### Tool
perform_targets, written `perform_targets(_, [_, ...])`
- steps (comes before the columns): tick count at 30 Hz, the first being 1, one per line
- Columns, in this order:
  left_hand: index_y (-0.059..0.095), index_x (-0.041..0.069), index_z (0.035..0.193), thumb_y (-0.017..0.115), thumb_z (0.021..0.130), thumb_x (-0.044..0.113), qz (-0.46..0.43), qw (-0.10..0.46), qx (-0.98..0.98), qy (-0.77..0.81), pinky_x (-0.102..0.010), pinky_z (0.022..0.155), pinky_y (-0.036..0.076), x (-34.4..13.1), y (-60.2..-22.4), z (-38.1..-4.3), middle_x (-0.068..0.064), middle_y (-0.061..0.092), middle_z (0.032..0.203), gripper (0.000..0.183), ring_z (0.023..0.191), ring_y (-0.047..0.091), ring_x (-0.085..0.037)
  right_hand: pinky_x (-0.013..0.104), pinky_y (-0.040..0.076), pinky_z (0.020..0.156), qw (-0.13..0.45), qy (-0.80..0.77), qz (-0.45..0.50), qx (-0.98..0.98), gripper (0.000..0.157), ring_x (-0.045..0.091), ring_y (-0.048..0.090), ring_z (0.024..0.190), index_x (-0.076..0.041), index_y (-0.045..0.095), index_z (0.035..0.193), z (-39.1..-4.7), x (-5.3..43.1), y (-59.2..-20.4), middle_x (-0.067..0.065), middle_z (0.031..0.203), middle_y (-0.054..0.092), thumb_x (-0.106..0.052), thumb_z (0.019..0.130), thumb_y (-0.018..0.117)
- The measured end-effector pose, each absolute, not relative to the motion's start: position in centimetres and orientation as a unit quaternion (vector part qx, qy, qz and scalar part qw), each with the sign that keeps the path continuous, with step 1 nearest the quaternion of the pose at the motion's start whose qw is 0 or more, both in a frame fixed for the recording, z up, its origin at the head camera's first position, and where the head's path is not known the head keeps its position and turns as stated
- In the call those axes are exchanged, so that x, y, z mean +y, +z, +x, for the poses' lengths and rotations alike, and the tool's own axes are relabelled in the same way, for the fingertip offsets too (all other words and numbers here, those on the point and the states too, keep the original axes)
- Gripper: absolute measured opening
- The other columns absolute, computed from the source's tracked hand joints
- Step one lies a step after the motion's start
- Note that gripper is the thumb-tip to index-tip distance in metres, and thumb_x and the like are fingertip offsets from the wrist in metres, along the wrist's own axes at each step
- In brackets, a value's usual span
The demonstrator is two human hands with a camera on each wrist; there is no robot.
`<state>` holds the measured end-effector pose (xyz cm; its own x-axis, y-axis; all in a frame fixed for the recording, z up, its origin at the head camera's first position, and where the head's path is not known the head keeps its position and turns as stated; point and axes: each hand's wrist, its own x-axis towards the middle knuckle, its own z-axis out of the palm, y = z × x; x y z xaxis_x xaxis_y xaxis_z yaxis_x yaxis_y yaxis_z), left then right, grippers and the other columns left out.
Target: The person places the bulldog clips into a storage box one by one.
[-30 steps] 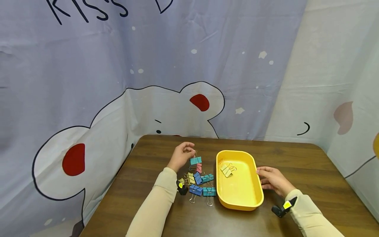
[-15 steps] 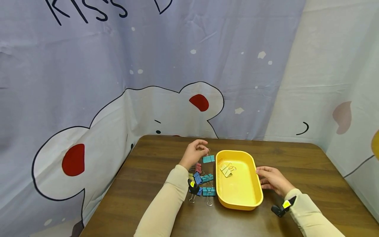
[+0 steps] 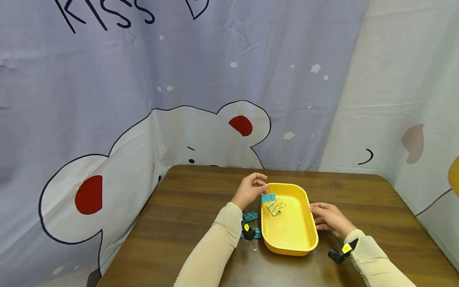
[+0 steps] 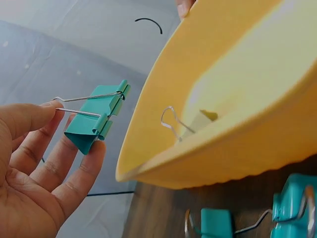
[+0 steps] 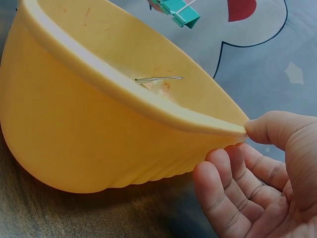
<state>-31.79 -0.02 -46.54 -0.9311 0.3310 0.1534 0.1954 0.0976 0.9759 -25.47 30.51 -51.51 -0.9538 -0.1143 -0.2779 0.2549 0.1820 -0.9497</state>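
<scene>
My left hand (image 3: 250, 190) pinches a teal binder clip (image 3: 268, 198) by its wire handles. In the head view the clip hangs over the left rim of a yellow plastic tray (image 3: 290, 241). The left wrist view shows the thumb on the wire, with other fingers behind the clip's teal body (image 4: 94, 116). Inside the tray lies a pale yellow binder clip (image 3: 274, 209), its wire loops up. At the tray's right side my right hand (image 3: 331, 217) holds the rim, thumb on the edge and fingers curled against the outer wall.
Left of the tray, more teal binder clips (image 3: 250, 216) lie on the brown wooden table (image 3: 193, 203), partly hidden by my left wrist and its camera (image 3: 248, 231). A printed curtain (image 3: 201, 131) hangs behind the table's far edge.
My left hand has carried the teal binder clip rightward from above the other clips to over the tray's left rim. The right hand and the tray stay in place.
</scene>
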Motion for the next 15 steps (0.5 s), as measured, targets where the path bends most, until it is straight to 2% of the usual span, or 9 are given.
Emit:
perform_targets(4, [0.064, 0.009, 0.119, 0.069, 0.095, 0.006, 0.176, 0.06, 0.741, 0.645, -0.034, 0.067, 0.058, 0.7, -46.5, -31.5, -0.013, 0.07, 0.094, 0.024, 0.08, 0.07, -0.024, 0.033, 0.06, 0.064, 0.145, -0.636, 0.045, 0.756, 0.055, 0.019, 0.068, 0.075, 0.012, 0.047, 0.138, -25.5, 30.5, -51.5, 0.004, 0.093, 0.068, -0.028, 0.103, 0.061])
perform_targets(6, [0.065, 0.009, 0.118, 0.07, 0.095, 0.006, 0.174, 0.062, 0.74, 0.647, -0.033, 0.066, 0.058, 1.0, -46.6, -31.5, -0.008, 0.07, 0.091, 0.024, 0.077, 0.069, -0.019, 0.033, 0.06, 0.064, 0.146, -0.635, 0.044, 0.757, 0.056, 0.019, 0.068, 0.075, 0.012, 0.047, 0.139, -25.5, 30.5, -51.6, 0.004, 0.093, 0.068, -0.028, 0.103, 0.061])
perform_targets(10, [0.066, 0.01, 0.117, 0.07, 0.095, 0.006, 0.168, 0.064, 0.741, 0.647, -0.033, 0.068, 0.059, 1.3, -46.9, -31.3, -0.003, 0.069, 0.09, 0.023, 0.075, 0.069, -0.016, 0.033, 0.06, 0.064, 0.146, -0.634, 0.045, 0.758, 0.057, 0.02, 0.067, 0.076, 0.012, 0.047, 0.139, -25.4, 30.6, -51.6, 0.004, 0.094, 0.068, -0.029, 0.102, 0.062])
perform_targets(15, [0.066, 0.011, 0.118, 0.071, 0.095, 0.007, 0.168, 0.071, 0.735, 0.653, -0.032, 0.069, 0.06, 1.6, -46.9, -31.2, -0.005, 0.07, 0.092, 0.024, 0.077, 0.069, -0.017, 0.033, 0.06, 0.065, 0.143, -0.631, 0.047, 0.761, 0.056, 0.02, 0.067, 0.076, 0.012, 0.048, 0.138, -25.4, 30.6, -51.6, 0.004, 0.094, 0.068, -0.029, 0.102, 0.062])
